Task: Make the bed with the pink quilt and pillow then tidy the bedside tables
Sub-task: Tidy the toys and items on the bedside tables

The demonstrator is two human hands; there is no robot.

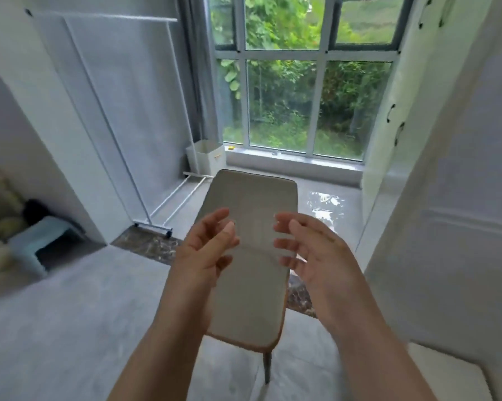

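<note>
My left hand (206, 250) and my right hand (307, 250) are raised side by side in the middle of the view, palms facing each other, fingers relaxed and holding nothing. Below and behind them stands a grey padded chair (252, 299) with a tan edge. No bed, pink quilt, pillow or bedside table is in view.
A large window (304, 82) fills the far wall. A white clothes rack (157, 209) on wheels stands at the left, with a white bin (206, 157) beyond it. A pale blue stool (41, 241) sits at the far left. White wardrobe doors (446, 169) line the right.
</note>
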